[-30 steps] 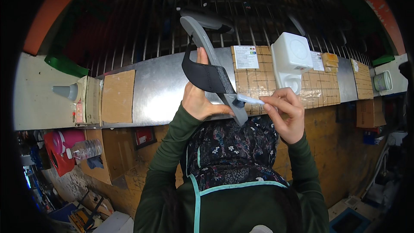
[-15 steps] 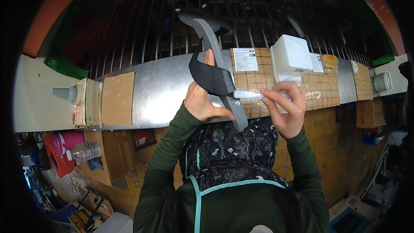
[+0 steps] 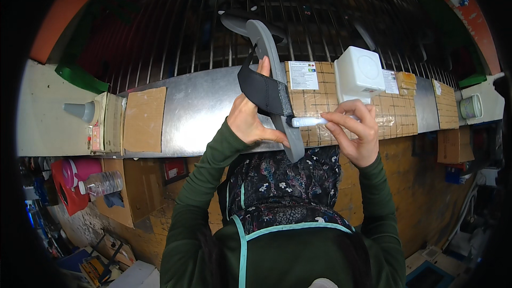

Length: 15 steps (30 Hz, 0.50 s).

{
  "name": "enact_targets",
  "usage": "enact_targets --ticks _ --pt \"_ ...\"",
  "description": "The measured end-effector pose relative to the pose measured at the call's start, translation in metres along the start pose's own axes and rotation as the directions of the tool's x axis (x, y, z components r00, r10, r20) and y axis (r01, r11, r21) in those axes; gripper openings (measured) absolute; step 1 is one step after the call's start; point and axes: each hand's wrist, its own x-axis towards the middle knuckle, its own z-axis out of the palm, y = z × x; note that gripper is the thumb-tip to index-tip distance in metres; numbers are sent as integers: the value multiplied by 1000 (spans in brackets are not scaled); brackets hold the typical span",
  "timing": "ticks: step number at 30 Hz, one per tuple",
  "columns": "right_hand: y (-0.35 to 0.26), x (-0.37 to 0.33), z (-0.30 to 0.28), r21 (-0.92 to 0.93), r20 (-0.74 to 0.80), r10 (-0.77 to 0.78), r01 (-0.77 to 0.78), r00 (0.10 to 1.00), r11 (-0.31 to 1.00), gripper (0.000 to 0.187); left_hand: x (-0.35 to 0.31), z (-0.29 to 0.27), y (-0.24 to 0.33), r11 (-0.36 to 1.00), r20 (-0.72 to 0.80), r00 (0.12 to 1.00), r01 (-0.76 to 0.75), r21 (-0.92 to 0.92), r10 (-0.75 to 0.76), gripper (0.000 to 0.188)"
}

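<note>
My left hand point(image 3: 249, 120) grips a grey sandal point(image 3: 295, 146) by its edges, its sole tilted on its side in front of me. A wide black strap point(image 3: 262, 93) crosses it, and my fingers pass under this strap. Between the thumb and fingertips of my right hand point(image 3: 358, 132) is a slim white-handled brush point(image 3: 310, 121). Its dark tip touches the sandal's edge where the strap meets the sole. Beyond the held sandal, another dark grey sandal point(image 3: 234, 23) lies on the metal rods, partly covered.
A white plastic container point(image 3: 360, 72) stands on the taped cardboard point(image 3: 325, 128), with a yellowish block point(image 3: 406, 82) farther right. Metal rods point(image 3: 176, 48) run behind the steel bench top point(image 3: 184, 101). At left are a grey cone point(image 3: 80, 111) and a plastic bottle point(image 3: 104, 183).
The sandal has turned slightly more upright in my left hand. The brush tip has shifted a little down along the sole's edge by the strap's end. Both hands keep their grips.
</note>
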Motion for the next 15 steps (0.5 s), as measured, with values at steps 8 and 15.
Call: enact_targets --ticks 8,15 --pt "-1 0 -2 39 -22 -13 14 1000 999 22 4 -7 1 999 -14 1000 -10 34 10 159" --pt "-2 2 -6 52 -27 -35 36 999 998 21 5 -10 -1 998 -22 999 22 -64 -23 160"
